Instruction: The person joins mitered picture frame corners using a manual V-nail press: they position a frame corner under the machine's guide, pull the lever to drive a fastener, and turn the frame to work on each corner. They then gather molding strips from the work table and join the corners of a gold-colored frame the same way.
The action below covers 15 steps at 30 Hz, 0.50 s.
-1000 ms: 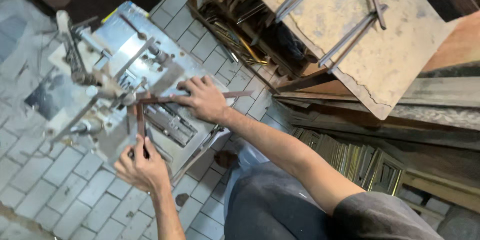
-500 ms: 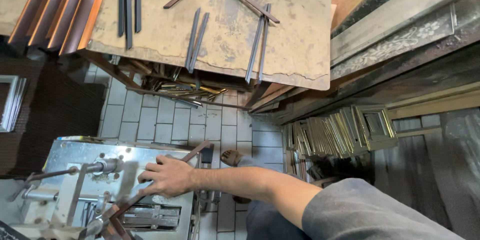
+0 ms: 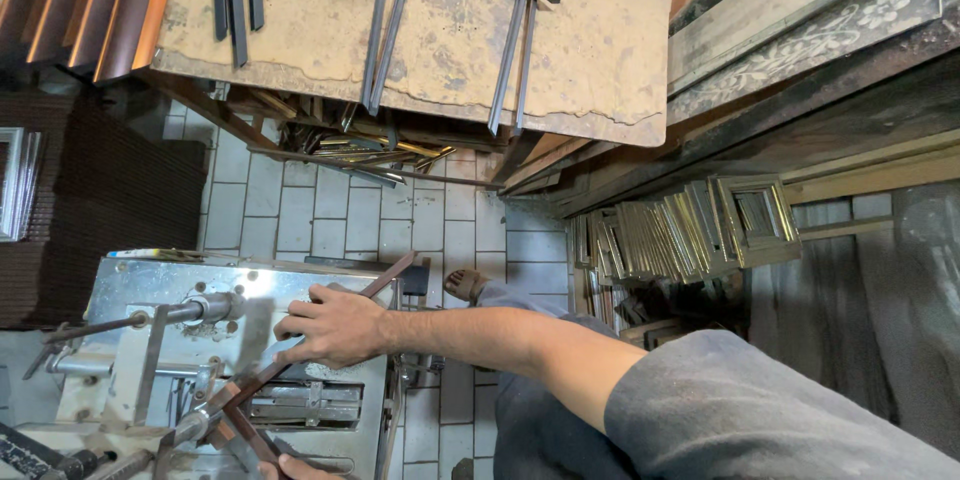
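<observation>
Moulding strip (image 3: pixel 330 325) lying diagonally under right hand (image 3: pixel 335 325), fingers (image 3: pixel 295 308) pressing flat on it; left hand (image 3: pixel 290 468) barely showing, grip untellable.

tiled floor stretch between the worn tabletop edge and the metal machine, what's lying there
In the head view, the tiled floor between the tabletop and the machine is mostly bare; only thin strips poking from under the tabletop overhang its far edge.

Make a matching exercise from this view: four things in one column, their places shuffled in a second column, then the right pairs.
Things:
1. right hand
2. brown moulding strip
3. grey strips
4. small gilt frames

Places:
A. stacked upright under the shelf at right
B. lying on the worn tabletop
C. on the metal machine
D. under the right hand

Pairs: 1-C, 2-D, 3-B, 4-A
</observation>
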### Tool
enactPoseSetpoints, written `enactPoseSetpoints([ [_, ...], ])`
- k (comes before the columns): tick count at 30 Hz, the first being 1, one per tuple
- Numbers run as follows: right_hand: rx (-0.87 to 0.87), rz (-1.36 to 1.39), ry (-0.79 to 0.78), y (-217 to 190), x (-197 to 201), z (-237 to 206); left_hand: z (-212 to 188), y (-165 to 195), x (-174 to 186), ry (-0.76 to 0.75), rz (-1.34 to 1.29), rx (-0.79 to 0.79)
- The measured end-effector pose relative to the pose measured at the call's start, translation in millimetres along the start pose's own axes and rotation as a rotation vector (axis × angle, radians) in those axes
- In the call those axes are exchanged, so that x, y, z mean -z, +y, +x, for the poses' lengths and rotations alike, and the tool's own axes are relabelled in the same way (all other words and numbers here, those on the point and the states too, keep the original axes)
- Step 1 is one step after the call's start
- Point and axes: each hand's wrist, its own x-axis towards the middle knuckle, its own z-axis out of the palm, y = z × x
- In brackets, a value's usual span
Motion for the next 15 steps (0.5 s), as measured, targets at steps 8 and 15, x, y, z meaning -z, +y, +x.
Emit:
enactPoseSetpoints([
  [8,0.005,0.003,-0.017,2.7,-0.3,1.9,-9.6,48.6,29.0,-0.042,0.367,-0.053],
  [15,0.094,-0.022,-0.001,10.4,-12.8,10.2,2.0,82.7,36.9,-0.005,0.634,-0.202],
])
